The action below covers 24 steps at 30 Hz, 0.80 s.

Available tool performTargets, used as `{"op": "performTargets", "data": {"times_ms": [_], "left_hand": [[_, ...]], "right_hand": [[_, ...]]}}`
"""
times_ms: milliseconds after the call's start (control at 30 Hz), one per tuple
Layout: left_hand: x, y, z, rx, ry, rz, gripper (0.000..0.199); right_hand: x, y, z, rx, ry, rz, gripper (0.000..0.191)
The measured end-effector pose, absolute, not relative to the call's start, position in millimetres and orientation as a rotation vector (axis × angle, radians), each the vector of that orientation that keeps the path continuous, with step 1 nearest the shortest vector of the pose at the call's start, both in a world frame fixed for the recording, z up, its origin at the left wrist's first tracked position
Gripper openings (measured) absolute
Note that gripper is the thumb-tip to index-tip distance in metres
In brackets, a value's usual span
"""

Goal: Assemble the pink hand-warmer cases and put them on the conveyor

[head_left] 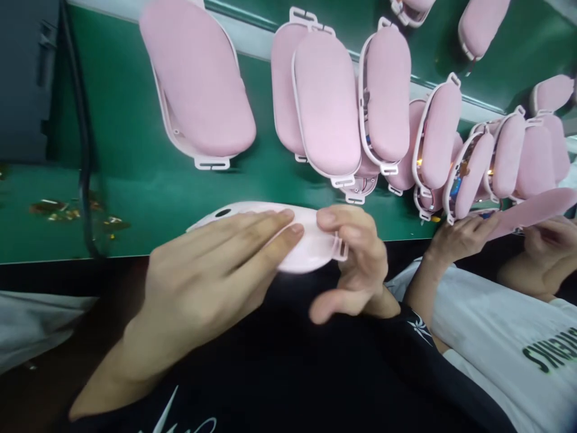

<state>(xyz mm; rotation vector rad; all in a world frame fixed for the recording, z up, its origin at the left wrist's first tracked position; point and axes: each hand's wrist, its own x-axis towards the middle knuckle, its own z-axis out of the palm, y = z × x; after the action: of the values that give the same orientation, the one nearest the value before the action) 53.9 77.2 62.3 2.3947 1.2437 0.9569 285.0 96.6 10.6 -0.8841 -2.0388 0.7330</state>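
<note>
A pale pink oval casing (309, 255) with a glossy shell is held up in front of my body at the table's edge. A dark oval spot shows near its left end, and a slotted strap loop sticks out at its right end. My left hand (202, 276) lies across the casing from the left, its fingers stretched together over the shell and its thumb hidden. At the right end, beside the loop, is my right hand (360, 258). Its fingertips touch the casing's upper edge while the thumb stands well apart, below the shell.
On the green table (121, 198) a large pink casing (202, 84) lies ahead; a row of several similar casings (327, 102) runs to the right, some with wires showing. A black cable (81, 120) and a dark box (27, 84) are left. A co-worker's hand (464, 240) holds a pink panel (536, 210).
</note>
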Motion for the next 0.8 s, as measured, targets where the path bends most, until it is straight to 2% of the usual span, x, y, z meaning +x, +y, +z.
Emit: {"op": "performTargets", "data": {"times_ms": [100,167,267,400,633,800], "left_hand": [[47,82,54,2.489,1.286,0.933,0.045],[42,87,44,2.535,1.341,0.959,0.046],[37,87,36,2.536,1.385,0.961,0.041],[45,77,33,2.399,1.383,1.004,0.040],[61,73,13,2.432,1.420,1.377,0.038],[52,71,17,2.413,1.387,1.192,0.036]], "right_hand": [[285,105,12,-0.816,-1.927,0.553,0.031],[284,111,4,-0.856,-1.832,0.592,0.028],[285,115,-9,-0.897,-1.802,0.708,0.031],[283,111,-15,-0.837,-1.776,0.685,0.033],[274,112,-20,-0.843,-1.684,0.604,0.025],[282,111,-22,-0.813,-1.781,0.647,0.030]]}}
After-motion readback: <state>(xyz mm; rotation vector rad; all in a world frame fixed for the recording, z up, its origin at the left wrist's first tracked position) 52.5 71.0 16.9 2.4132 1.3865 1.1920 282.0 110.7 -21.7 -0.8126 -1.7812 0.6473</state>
